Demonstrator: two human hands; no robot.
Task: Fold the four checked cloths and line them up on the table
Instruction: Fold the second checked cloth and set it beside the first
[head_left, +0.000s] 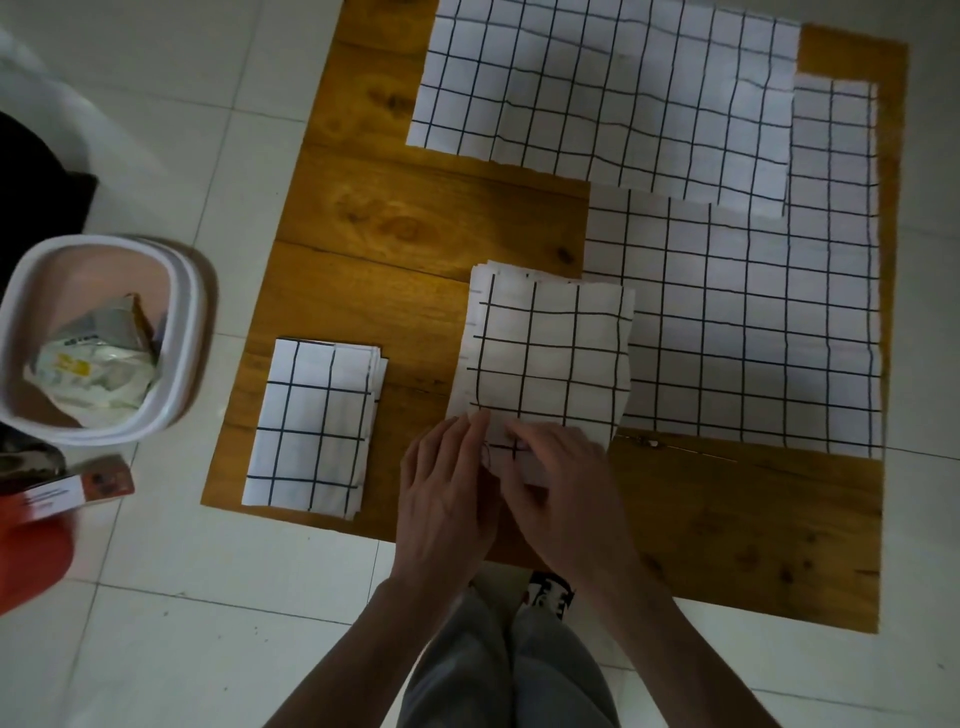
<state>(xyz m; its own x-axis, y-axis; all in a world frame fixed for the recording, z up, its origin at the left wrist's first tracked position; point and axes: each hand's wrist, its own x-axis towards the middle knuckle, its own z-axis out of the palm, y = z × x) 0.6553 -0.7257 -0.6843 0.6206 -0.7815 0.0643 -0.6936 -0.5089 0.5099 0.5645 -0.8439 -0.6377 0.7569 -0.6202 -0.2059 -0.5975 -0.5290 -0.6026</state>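
Observation:
On the wooden table (415, 218) lie several white cloths with a black check. One folded cloth (311, 426) sits at the near left. A partly folded cloth (545, 353) lies in the middle, its near edge lifted. My left hand (447, 499) and my right hand (561, 493) both pinch that near edge, close together. Two cloths lie flat: one at the far side (597, 88), overlapping another at the right (753, 322). The folded middle cloth overlaps the right cloth's left edge.
A white bin (176, 291) with wrappers inside stands on the tiled floor left of the table. A red object with a small box (78, 488) on it is at the near left. Bare wood shows at the table's near right (753, 519). My legs and a shoe are below.

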